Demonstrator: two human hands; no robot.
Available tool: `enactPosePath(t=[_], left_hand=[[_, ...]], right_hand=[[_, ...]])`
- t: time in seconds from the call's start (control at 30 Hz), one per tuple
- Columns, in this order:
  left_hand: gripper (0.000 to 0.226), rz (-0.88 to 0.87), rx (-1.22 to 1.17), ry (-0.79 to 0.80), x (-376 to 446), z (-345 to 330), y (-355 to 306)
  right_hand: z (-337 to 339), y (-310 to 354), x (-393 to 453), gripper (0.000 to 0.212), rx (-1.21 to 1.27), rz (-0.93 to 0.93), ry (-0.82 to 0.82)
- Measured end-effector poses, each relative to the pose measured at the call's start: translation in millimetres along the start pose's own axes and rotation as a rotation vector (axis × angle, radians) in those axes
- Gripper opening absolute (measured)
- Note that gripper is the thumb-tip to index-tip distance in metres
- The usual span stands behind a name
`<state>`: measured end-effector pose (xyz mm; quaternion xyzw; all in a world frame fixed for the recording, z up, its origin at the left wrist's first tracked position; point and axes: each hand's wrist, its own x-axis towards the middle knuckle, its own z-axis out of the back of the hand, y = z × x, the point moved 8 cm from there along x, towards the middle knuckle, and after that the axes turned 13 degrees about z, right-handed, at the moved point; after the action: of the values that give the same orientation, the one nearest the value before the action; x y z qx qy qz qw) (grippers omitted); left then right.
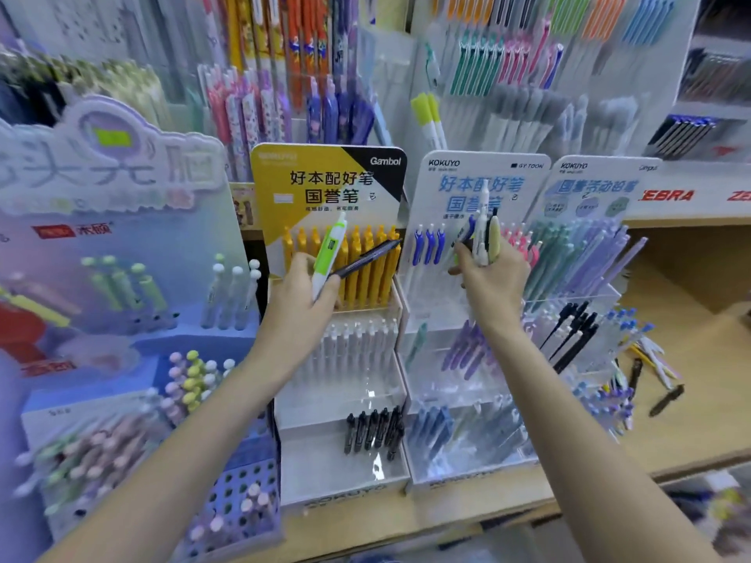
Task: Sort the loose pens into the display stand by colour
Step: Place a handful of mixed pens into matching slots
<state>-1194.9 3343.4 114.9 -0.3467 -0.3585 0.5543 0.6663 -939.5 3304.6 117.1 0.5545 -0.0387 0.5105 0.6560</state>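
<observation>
From the head camera, two bare arms reach out to a shelf full of pens. The left hand (pixel 302 284) has its fingers curled round two pens: a green and white pen (pixel 329 253) that points up, and a dark pen (pixel 367 258) that leans off to the right. Both are held in front of the yellow stand (pixel 329 184), right by its row of yellow pens (pixel 365 274). Lower in that stand are white pens (pixel 357 339) and black pens (pixel 374 430).

The right hand (pixel 493 278) grips a small bunch of pens (pixel 483 233), white, pale yellow and dark, all sticking up. It is in front of the white stand (pixel 479 176), between its blue pens (pixel 428 245) and pink pens (pixel 520 241). A few loose pens (pixel 654 371) lie on the wooden shelf (pixel 691 319) far to the right.
</observation>
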Motion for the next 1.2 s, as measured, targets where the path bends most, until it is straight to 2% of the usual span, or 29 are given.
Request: enactPosePath(t=[0.27, 0.37, 0.47, 0.57, 0.63, 0.73, 0.8, 0.93, 1.03, 1.13, 1.2], left_hand=[[0.021, -0.010, -0.045, 0.009, 4.1, -0.9, -0.2], [0.015, 0.008, -0.105, 0.014, 6.2, 0.6, 2.5], [0.010, 0.039, -0.160, 0.034, 8.3, -1.9, 2.7], [0.002, 0.066, -0.268, 0.063, 10.0, -3.9, 1.3], [0.008, 0.086, -0.341, 0.090, 10.4, -5.3, 0.7], [0.012, 0.135, -0.446, 0.111, 12.0, -3.2, 3.3], [0.012, 0.174, -0.569, 0.136, 13.2, -2.2, 5.1], [0.011, 0.159, -0.735, 0.295, 6.9, -14.1, -9.4], [0.018, 0.069, -0.563, 0.361, -3.8, -21.5, -15.9], [0.023, -0.088, -0.346, 0.338, -15.4, -15.8, -14.8], [0.025, -0.123, -0.292, 0.359, -24.0, -14.0, -6.9]], right_hand=[[0.3, 11.8, -10.9, 0.015, -0.043, 0.046, 0.026], [-2.1, 0.1, -13.9, 0.015, -0.018, -0.034, 0.039], [-21.5, -10.6, -10.6, 0.018, -0.137, -0.086, 0.159], [-30.4, -13.0, -10.5, 0.022, -0.210, -0.112, 0.191], [-28.3, -11.5, -12.0, 0.023, -0.204, -0.132, 0.213], [-12.1, -3.6, -13.1, 0.025, -0.098, -0.165, 0.200], [2.2, 3.0, -17.7, 0.027, 0.123, -0.249, 0.125], [-10.0, 21.8, -44.9, 0.025, 0.615, -0.504, 0.264], [-14.0, 20.9, -56.8, 0.025, 0.772, -0.679, 0.209], [-10.2, 9.2, -71.8, 0.023, 0.724, -0.781, 0.179], [-11.2, 3.9, -84.5, 0.019, 0.705, -0.827, 0.182]])
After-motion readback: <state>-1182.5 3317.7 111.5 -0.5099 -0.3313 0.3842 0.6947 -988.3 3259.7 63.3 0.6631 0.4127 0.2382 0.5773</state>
